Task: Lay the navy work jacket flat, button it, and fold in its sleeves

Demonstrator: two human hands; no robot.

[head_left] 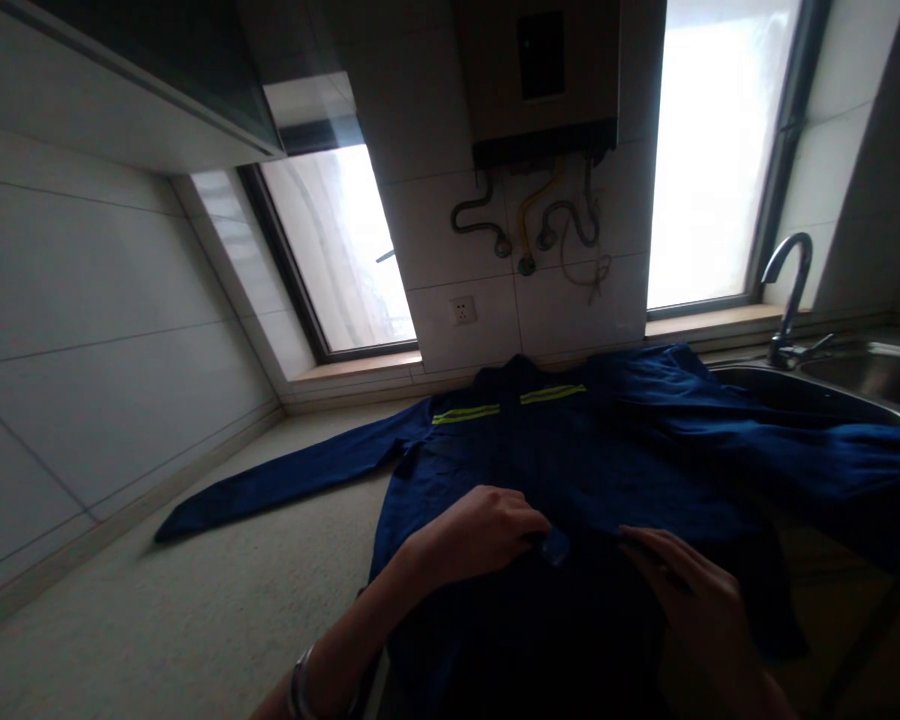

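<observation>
A dark blue work jacket (487, 470) lies spread front up on the counter, its collar toward the wall. Two yellow-green reflective strips (553, 395) cross its chest. My left hand (487, 530) is closed over the lower front; a small, shiny, pale-blue thing (555, 547) shows at its fingertips, too dim to name. Lower right, my right hand (690, 585) has its fingers bent together at the jacket's front, seemingly pinching the cloth. Deep shadow hides the hem and the cloth between both hands.
One sleeve (285, 490) stretches left over the pale counter (195, 620). Blue cloth on the right reaches the steel sink (870, 375) and its faucet (791, 300). A water heater (544, 80) with hoses hangs between two windows; a cabinet (120, 80) overhangs upper left.
</observation>
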